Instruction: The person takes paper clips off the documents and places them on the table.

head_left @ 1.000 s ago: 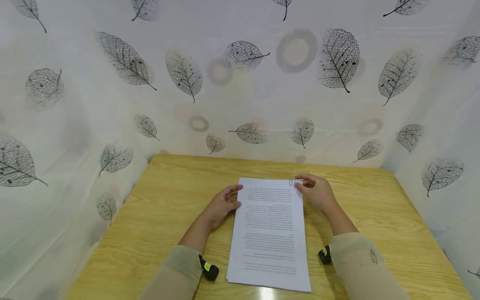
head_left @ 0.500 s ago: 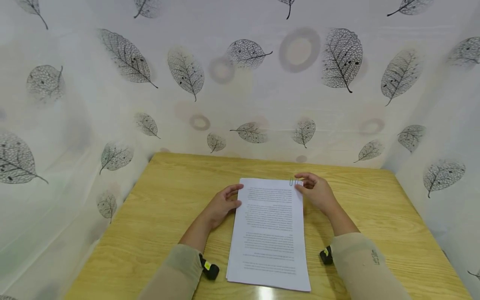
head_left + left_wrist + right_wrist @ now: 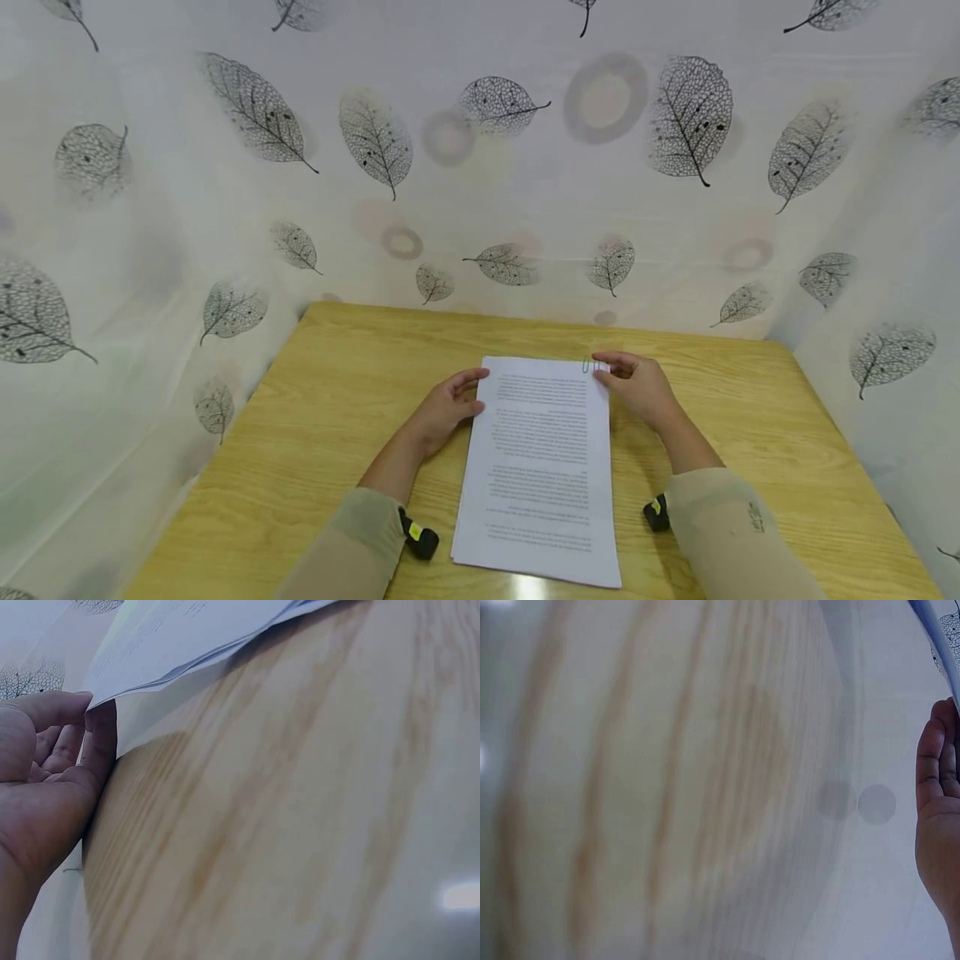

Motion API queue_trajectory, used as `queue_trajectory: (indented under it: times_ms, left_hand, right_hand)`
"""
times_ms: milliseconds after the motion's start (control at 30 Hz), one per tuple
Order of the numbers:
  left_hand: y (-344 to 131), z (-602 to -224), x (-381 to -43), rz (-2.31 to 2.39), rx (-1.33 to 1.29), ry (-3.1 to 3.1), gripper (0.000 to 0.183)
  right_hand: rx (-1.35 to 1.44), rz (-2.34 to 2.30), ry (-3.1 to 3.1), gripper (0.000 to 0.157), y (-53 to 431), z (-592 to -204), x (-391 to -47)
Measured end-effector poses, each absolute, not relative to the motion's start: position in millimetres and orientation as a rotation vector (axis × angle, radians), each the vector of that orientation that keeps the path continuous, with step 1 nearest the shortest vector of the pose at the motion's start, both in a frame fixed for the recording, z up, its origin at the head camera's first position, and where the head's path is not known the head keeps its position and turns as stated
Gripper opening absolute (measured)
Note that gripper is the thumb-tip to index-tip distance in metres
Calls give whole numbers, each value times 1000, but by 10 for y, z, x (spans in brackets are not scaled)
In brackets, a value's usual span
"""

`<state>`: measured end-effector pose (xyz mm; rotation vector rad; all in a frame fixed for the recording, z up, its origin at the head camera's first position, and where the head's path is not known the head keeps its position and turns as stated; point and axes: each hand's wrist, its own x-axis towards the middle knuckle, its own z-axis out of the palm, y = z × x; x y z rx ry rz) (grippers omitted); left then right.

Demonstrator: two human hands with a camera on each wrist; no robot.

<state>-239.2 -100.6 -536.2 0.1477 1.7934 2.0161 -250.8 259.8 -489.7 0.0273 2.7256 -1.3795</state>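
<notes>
- Paper stack (image 3: 536, 467) lies in front of the person on the bench (image 3: 360, 358), its upper-left corner seemingly raised.
- Left hand (image 3: 442, 412): grip pinching the stack's left edge near the far corner.
- Right hand (image 3: 643, 387): grip pinching the far right corner, beside 2 paper clips (image 3: 586, 365).
- Holding both sides probably keeps the sheets aligned and that corner steady.
- Long axis runs away from the person; the clipped short edge points toward the leaf-patterned backdrop (image 3: 540, 192).
- Print seems upside down to the person.
</notes>
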Motion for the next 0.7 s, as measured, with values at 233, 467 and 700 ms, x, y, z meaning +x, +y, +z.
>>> queue_trajectory:
  times_ms: [233, 467, 700]
  left_hand:
    - [-999, -5369, -2385, 2018, 140, 1796, 61]
    - [-991, -5364, -2374, 2018, 147, 1806, 61]
    - [-987, -5353, -2365, 2015, 129, 1825, 61]
  right_hand:
    - [127, -1596, 2597, 45, 2591, -4960, -2537]
    - [173, -1725, 2561, 51, 2564, -4974, -2549]
    - [196, -1944, 2424, 54, 2504, -4910, -2519]
